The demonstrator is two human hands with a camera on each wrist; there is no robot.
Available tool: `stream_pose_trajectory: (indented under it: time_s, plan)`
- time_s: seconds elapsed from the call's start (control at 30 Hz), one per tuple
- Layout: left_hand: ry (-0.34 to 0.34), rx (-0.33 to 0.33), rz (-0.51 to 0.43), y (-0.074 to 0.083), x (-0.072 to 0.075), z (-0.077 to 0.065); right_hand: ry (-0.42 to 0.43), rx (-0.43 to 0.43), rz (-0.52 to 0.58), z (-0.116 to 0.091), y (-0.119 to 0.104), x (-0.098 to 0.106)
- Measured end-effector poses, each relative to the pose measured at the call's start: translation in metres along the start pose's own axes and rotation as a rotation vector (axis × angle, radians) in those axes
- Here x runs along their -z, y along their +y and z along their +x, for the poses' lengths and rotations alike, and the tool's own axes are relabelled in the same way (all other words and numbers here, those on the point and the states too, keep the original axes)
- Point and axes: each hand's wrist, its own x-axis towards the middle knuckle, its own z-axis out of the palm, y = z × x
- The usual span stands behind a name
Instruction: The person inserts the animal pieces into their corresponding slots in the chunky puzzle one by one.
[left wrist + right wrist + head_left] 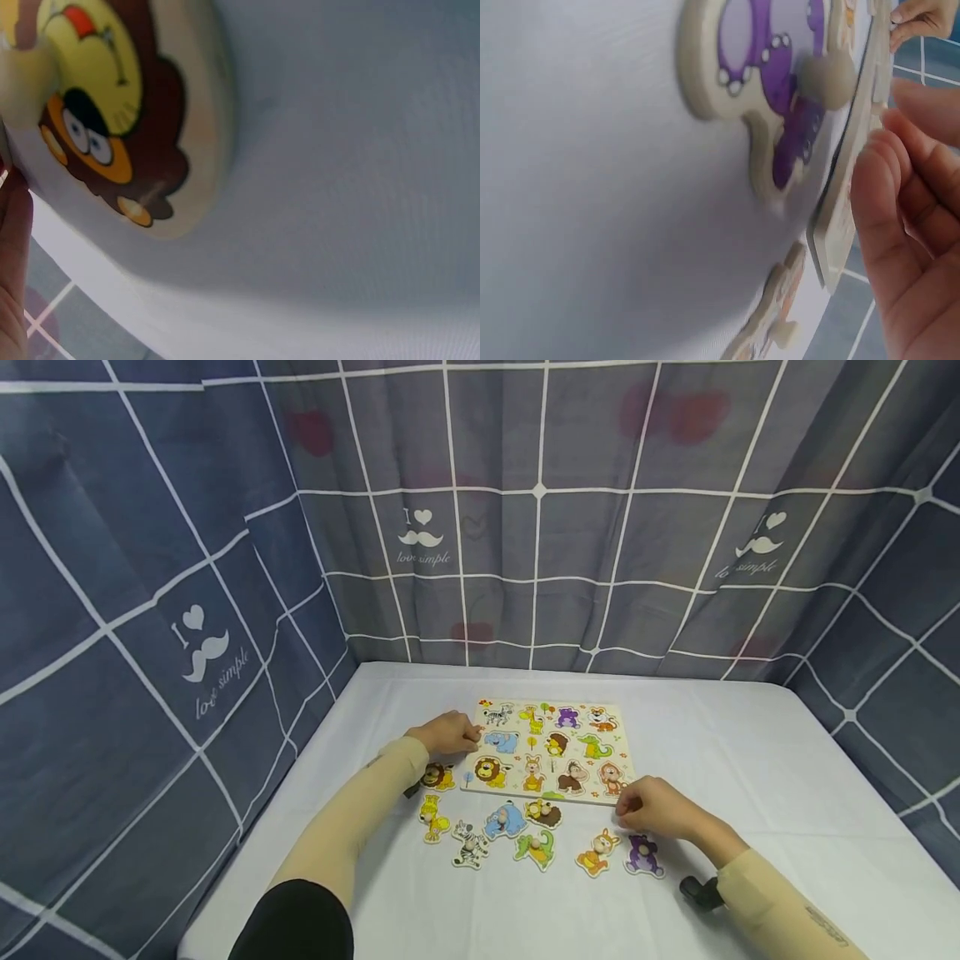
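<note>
- Wooden puzzle board [619,742] flat on white table [750,760], animal pictures in 3 rows, set between the 2 hands.
- Left hand [447,734]: at board's left edge, fingertips touching it beside the elephant picture; cannot tell if it grips or only touches.
- Lion piece [437,777]: just below left hand, by the wrist; knob up in left wrist view.
- Right hand [654,808]: at board's near right corner, by the monkey picture; fingers curled, thumb close over them. Cannot tell if it grips the board.
- Purple animal piece [643,857]: on table just below right hand, knobbed, not held.
- Kangaroo piece [597,853]: left of purple piece, near right hand.
- Giraffe piece [433,819]: below lion piece.
- Zebra piece [470,846], elephant piece [505,820], hedgehog piece [543,813], crocodile piece [536,850]: grouped below the board's near edge, between hands.
- Blue-grey curtain [495,535], white grid lines, behind table.
</note>
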Motion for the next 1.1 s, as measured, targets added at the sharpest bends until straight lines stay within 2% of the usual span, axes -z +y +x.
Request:
stream_pose_trajectory:
  time_s: [0.33, 0.5, 0.8, 1.1]
  plan:
    - [0.006, 0.005, 0.007, 0.001, 0.000, -0.001, -0.062, 0.059, 0.040, -0.016, 0.005, 0.002]
    - [0.007, 0.042, 0.008, 0.007, 0.003, -0.003, -0.064, 0.077, 0.059, -0.020, 0.006, 0.003]
    - [0.006, 0.035, 0.010, 0.005, 0.002, -0.002, -0.083, 0.084, 0.105, -0.023, 0.006, 0.001]
    - [0.015, 0.041, 0.008, 0.005, 0.002, -0.001, -0.055, 0.086, 0.100, -0.025, 0.012, -0.005]
